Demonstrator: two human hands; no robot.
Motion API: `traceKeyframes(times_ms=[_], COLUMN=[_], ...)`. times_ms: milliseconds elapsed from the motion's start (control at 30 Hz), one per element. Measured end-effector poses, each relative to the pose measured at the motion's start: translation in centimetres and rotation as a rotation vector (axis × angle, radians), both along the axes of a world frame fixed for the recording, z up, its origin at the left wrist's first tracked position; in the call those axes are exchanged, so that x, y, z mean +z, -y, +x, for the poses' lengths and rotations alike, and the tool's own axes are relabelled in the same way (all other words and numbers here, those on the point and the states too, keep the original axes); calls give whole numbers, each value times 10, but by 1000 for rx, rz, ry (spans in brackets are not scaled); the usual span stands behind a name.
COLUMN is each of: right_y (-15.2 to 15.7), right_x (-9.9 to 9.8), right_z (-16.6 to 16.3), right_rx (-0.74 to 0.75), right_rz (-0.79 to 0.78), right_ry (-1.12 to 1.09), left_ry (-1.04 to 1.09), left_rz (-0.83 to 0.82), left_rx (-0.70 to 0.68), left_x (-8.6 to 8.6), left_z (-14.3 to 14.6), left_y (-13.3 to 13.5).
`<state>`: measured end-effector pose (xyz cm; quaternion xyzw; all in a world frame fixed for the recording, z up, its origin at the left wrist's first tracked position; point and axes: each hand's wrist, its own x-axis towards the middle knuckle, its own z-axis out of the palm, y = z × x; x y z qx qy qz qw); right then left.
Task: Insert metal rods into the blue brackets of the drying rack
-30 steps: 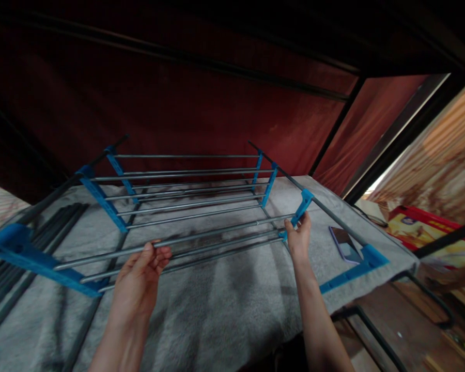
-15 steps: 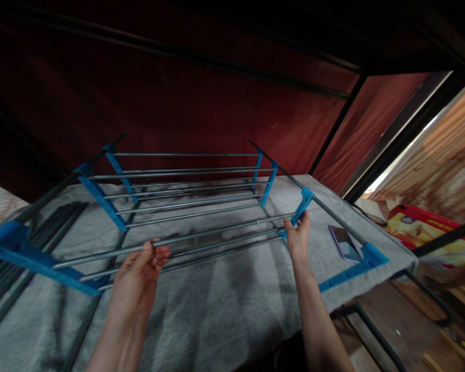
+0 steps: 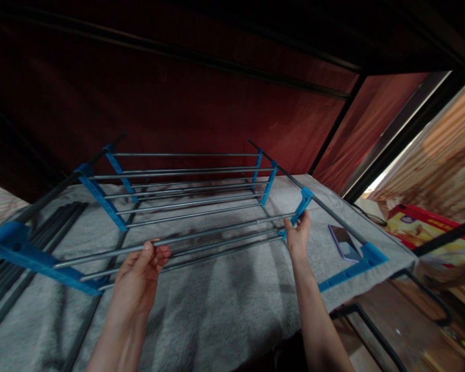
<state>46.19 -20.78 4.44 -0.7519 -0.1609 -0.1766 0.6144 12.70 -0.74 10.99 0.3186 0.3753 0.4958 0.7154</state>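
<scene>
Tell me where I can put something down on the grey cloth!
The biggest bare patch of grey cloth lies between the two forearms, on the near side of the front rods. A smaller one sits between the right hand and the phone. It's crowded on the left, where dark tubes lie, and toward the back, where rods run between blue brackets.

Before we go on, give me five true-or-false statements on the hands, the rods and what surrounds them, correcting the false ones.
1. The left hand holds a gray rod. True.
2. The right hand grips the phone. False: it is on a blue bracket, and the phone lies apart to its right.
3. The phone lies on the gray cloth. True.
4. The red-and-yellow box is left of the phone. False: it is to the right.
5. Dark tubes lie on the cloth's left side. True.
</scene>
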Motion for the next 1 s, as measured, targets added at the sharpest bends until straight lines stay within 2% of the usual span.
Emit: traceKeyframes(times_ms=[433, 700, 1000], right_y=[0, 0, 3], right_x=[-1, 4, -1], right_z=[0, -5, -2], right_rx=[3, 7, 22], right_rz=[5, 26, 29], right_ry=[1, -4, -13], left_ry=[-25, -10, 24], left_rz=[5, 2, 42], left_rx=[-31, 0, -35], left_x=[0, 1, -5], left_z=[0, 3, -3], left_y=[1, 2, 5])
